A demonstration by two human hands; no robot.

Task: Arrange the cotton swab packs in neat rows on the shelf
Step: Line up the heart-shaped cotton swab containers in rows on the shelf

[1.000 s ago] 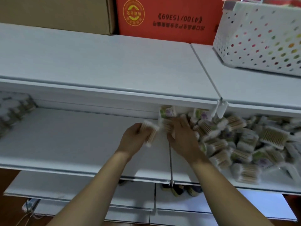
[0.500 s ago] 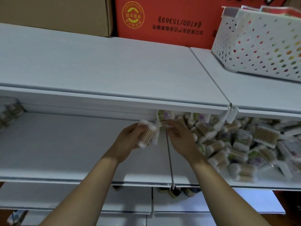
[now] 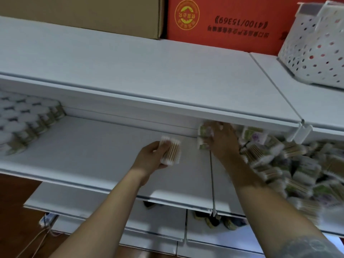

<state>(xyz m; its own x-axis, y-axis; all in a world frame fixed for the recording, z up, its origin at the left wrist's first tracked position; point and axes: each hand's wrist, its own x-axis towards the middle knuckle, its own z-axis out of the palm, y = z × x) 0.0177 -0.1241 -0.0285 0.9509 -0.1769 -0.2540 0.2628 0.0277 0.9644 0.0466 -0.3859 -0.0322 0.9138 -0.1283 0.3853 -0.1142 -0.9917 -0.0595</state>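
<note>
My left hand (image 3: pixel 150 161) grips a clear pack of wooden cotton swabs (image 3: pixel 171 152) above the middle white shelf (image 3: pixel 89 151). My right hand (image 3: pixel 223 140) reaches under the upper shelf and holds green-labelled packs (image 3: pixel 204 135) at the shelf's back, by the divider wire (image 3: pixel 212 179). A loose heap of cotton swab packs (image 3: pixel 290 164) fills the shelf section to the right. Neat rows of packs (image 3: pixel 24 123) stand at the far left of the shelf.
The upper shelf (image 3: pixel 130 77) overhangs the work area and carries a brown carton (image 3: pixel 83 13), a red carton (image 3: pixel 229 21) and a white perforated basket (image 3: pixel 316 47). Lower shelves (image 3: pixel 104 211) sit below, with a cable (image 3: pixel 42 237) on the floor at the left.
The view has shifted left, bringing the arranged rows into sight. My left hand has drawn its pack down and left, away from my right hand, which has reached further back under the upper shelf.
</note>
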